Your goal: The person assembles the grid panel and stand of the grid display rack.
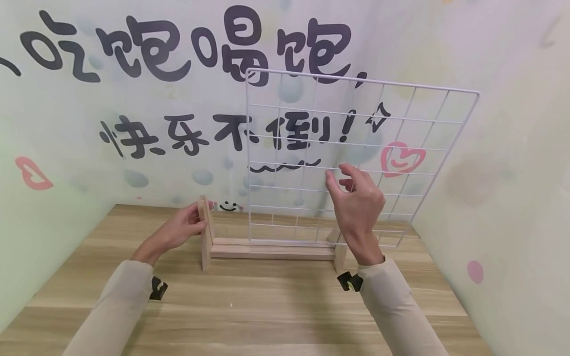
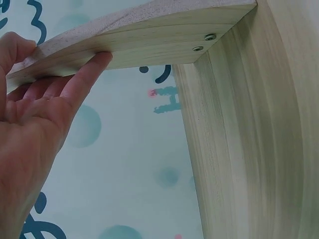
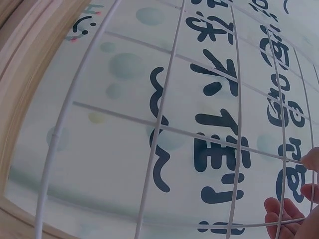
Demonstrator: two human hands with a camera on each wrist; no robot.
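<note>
My left hand (image 1: 180, 227) grips the upper part of a left upright (image 1: 205, 244) on a wooden stand (image 1: 272, 254). In the left wrist view, the thumb lies on one side of this board (image 2: 149, 37) and the fingers on the other; two screw heads show near its joint. My right hand (image 1: 360, 205) holds a white wire grid panel (image 1: 248, 148), with curled fingers (image 3: 284, 224) at its wires in the right wrist view. The panel stands roughly upright and slightly turned, its lower edge near the stand's crossbars. Whether panel and stand touch cannot be told.
The stand rests on a wood-grain tabletop (image 1: 249, 316). Behind it rises a pale wall (image 1: 80, 123) with dark lettering and coloured spots, with further walls at left and right. My right forearm partly covers the stand's right upright (image 1: 340, 259).
</note>
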